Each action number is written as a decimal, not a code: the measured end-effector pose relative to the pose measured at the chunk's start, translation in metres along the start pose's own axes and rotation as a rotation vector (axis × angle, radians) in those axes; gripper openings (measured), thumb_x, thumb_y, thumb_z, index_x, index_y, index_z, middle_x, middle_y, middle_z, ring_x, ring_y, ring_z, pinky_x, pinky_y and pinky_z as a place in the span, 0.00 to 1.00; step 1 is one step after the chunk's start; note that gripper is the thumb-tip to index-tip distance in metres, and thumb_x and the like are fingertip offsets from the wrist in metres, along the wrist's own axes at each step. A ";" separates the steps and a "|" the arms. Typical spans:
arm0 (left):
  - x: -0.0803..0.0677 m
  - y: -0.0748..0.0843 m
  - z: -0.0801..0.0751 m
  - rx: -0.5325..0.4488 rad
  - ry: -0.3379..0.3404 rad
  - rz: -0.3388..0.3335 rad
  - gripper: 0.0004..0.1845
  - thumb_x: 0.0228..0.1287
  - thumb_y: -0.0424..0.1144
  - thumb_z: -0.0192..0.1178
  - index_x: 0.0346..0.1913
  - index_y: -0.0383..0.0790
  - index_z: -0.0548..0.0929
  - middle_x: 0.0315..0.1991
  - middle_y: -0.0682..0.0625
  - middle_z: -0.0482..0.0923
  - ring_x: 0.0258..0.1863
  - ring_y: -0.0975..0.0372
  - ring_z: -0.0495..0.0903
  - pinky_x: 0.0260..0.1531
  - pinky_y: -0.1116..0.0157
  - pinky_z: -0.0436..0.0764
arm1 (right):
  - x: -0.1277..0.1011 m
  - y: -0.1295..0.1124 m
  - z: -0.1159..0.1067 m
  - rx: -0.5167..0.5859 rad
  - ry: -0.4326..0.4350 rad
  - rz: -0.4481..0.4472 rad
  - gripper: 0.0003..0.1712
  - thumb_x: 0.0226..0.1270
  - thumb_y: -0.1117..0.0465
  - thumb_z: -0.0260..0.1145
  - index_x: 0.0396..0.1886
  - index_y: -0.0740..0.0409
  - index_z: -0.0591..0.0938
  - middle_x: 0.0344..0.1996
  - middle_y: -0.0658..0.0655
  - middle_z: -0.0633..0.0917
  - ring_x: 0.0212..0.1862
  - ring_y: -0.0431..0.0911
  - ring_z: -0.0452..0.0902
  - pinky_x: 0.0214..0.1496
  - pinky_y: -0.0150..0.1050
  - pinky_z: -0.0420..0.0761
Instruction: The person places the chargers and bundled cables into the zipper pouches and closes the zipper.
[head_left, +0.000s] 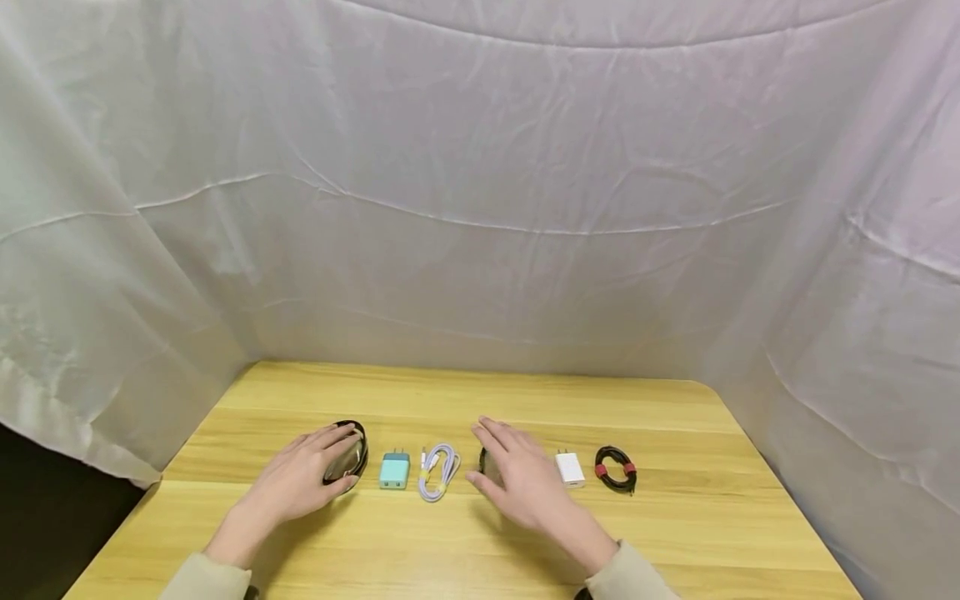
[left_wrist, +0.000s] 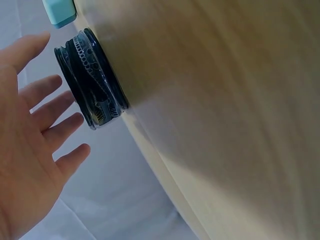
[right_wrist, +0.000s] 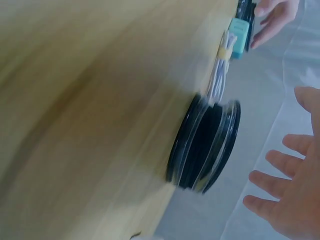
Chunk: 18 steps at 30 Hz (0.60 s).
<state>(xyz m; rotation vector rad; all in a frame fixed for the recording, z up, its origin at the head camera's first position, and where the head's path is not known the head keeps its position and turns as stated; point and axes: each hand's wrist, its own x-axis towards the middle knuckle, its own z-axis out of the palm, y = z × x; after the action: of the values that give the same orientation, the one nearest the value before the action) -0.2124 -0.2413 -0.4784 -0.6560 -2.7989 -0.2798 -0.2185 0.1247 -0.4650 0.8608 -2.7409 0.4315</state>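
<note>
On the left, a round see-through zip pouch (left_wrist: pixel 92 80) with black rims sits on the table. My left hand (head_left: pixel 303 475) hovers over it with fingers spread and loosely bent; in the left wrist view, the fingertips are close beside its top, and I cannot tell whether they touch. Near the middle stands a second round black-rimmed pouch (right_wrist: pixel 202 145), mostly hidden under my right hand (head_left: pixel 521 479) in the head view. The right wrist view shows these fingers spread and apart from the pouch. Both palms hold nothing.
Between the hands lie a teal charger plug (head_left: pixel 394 472) and a coiled pale lilac cable (head_left: pixel 424 477) with yellow ties. To the right are a white charger plug (head_left: pixel 570 469) and a coiled black cable (head_left: pixel 615 485) with red ties. Grey-white curtains (head_left: pixel 480 275) surround the wooden table (head_left: pixel 420 550).
</note>
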 end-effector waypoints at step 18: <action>0.002 -0.004 0.002 -0.084 -0.075 -0.009 0.34 0.65 0.45 0.73 0.71 0.38 0.77 0.74 0.39 0.70 0.70 0.40 0.72 0.53 0.38 0.82 | 0.031 -0.047 0.014 0.053 -0.098 -0.073 0.40 0.78 0.38 0.59 0.82 0.50 0.64 0.80 0.54 0.65 0.77 0.55 0.64 0.79 0.56 0.63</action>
<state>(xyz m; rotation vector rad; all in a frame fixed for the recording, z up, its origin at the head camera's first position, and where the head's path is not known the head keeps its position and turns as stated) -0.2158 -0.2435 -0.4800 -0.6859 -2.8759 -0.3835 -0.2174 0.0667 -0.4590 1.0173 -2.7867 0.4616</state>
